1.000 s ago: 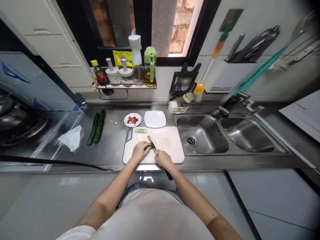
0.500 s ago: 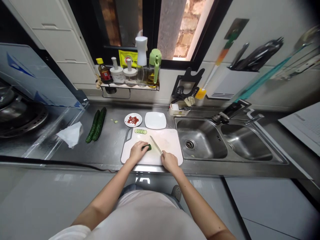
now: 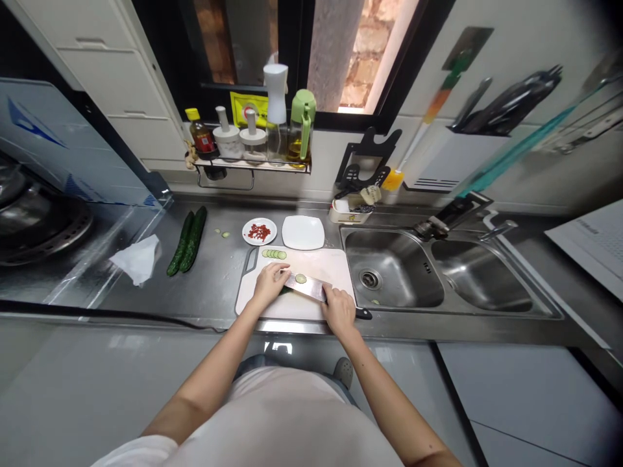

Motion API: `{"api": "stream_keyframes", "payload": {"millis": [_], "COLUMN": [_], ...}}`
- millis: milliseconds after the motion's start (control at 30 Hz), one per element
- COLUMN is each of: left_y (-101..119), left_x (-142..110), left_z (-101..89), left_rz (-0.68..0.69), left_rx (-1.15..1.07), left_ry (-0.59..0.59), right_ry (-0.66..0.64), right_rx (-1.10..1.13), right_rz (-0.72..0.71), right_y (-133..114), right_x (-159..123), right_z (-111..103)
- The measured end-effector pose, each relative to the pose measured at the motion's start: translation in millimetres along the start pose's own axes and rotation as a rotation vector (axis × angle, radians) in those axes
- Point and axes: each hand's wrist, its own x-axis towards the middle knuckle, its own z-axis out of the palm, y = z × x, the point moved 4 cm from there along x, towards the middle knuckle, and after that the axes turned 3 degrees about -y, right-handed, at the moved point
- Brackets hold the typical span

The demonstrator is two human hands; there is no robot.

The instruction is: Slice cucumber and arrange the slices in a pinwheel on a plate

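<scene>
My right hand [image 3: 339, 311] is closed around the black handle of a kitchen knife [image 3: 315, 289]. The broad blade lies tilted nearly flat above the white cutting board [image 3: 335, 266], with one cucumber slice [image 3: 300, 278] on its face. At the blade's tip is my left hand [image 3: 269, 285], fingers stretched out and apart from the thumb. A dark green bit of cut cucumber [image 3: 285, 291] shows beside that hand, partly hidden under the blade. Several overlapping cucumber slices [image 3: 274, 254] lie in a row at the board's upper left.
Behind the board stand a plate of chopped red pieces [image 3: 259, 231] and a white square plate [image 3: 302, 232]. Two whole cucumbers [image 3: 187, 240] and a crumpled white paper [image 3: 137, 258] lie left. A double sink [image 3: 394, 266] is right; a rack of bottles [image 3: 253, 165] hangs above.
The knife has turned from edge-down to nearly flat, now carrying a cucumber slice. My left hand has shifted from over the cucumber piece to the blade's tip.
</scene>
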Motion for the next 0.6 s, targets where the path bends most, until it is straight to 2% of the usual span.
{"api": "stream_keyframes", "payload": {"millis": [133,233,500,600], "left_y": [20,28,34,34], "left_x": [5,6,10,12], "left_z": [8.3,16.4,28.1,31.7], "left_rz": [0.062,0.071,0.081,0.083], "left_rx": [0.167,0.217,0.226,0.184], "left_ry": [-0.190,-0.286,-0.363,-0.358], "right_ry": [0.044,0.061,0.075,0.061], "right_rx": [-0.003,0.000,0.017,0.034], "right_rz": [-0.026,-0.034,-0.018,-0.003], "right_y": [2,5,14,15], "right_x": [-3,-6,-14,-15], "right_z": [2,3,5,7]}}
